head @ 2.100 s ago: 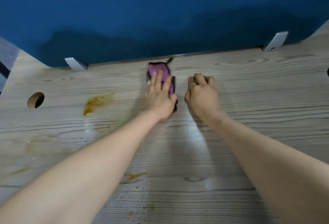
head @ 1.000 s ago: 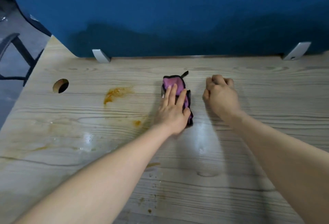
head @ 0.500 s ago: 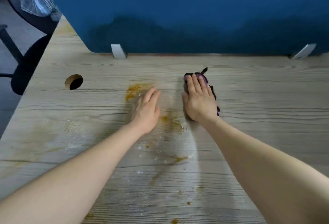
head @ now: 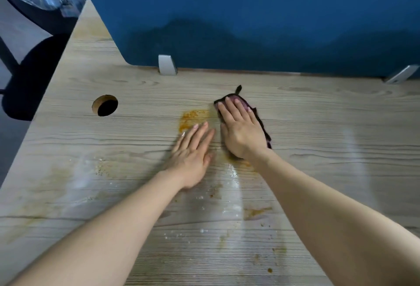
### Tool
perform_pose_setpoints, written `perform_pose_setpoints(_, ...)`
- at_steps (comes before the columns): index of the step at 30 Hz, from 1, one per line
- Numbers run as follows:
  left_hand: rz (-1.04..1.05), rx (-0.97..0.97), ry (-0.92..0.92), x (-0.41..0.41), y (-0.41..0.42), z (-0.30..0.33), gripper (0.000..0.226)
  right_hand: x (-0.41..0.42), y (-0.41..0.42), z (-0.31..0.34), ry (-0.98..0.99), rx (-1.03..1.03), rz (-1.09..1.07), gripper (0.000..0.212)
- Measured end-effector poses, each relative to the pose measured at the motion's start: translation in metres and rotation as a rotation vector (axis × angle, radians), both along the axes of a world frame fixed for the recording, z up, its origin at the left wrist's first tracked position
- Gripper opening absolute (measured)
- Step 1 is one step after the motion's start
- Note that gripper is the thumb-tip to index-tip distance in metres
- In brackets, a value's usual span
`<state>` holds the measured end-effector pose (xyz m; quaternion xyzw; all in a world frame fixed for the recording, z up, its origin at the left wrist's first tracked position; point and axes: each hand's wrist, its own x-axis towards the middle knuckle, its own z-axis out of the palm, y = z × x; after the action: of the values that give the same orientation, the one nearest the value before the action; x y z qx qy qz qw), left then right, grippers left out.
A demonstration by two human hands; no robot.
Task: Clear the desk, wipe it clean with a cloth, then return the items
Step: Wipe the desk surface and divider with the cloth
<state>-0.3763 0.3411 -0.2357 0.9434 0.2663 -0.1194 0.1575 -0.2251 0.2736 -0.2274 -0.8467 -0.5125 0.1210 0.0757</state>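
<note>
While the right hand (head: 242,133) presses one folded purple cloth (head: 244,103) flat, fingers straight and together, near the blue divider (head: 250,12), the left hand (head: 192,153) lies flat on the woodgrain desk (head: 341,149), fingers together, touching one orange smear (head: 191,117). One round hole (head: 105,105), two metal brackets (head: 167,65).

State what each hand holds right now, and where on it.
Neither hand has a grip on anything. The right hand presses flat on top of the purple cloth; the left hand lies flat on the desk.
</note>
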Motion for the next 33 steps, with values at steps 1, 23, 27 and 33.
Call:
perform_pose_setpoints(1,-0.001,-0.009,0.008,0.0,0.0,0.001,0.056,0.004,-0.004,0.002,0.026,-0.005,0.032,0.051)
perform_pose_setpoints(23,0.25,0.092,-0.176,-0.087,0.065,-0.001,0.057,0.023,0.006,0.005,0.069,0.002,-0.148,0.053)
perform_pose_setpoints(27,0.22,0.174,-0.152,-0.092,0.066,-0.014,0.067,0.017,0.024,-0.001,-0.041,-0.001,-0.274,0.055)
perform_pose_setpoints(33,0.233,0.201,-0.175,-0.091,0.064,-0.014,0.069,-0.056,0.099,0.0,-0.017,0.055,0.14,0.052)
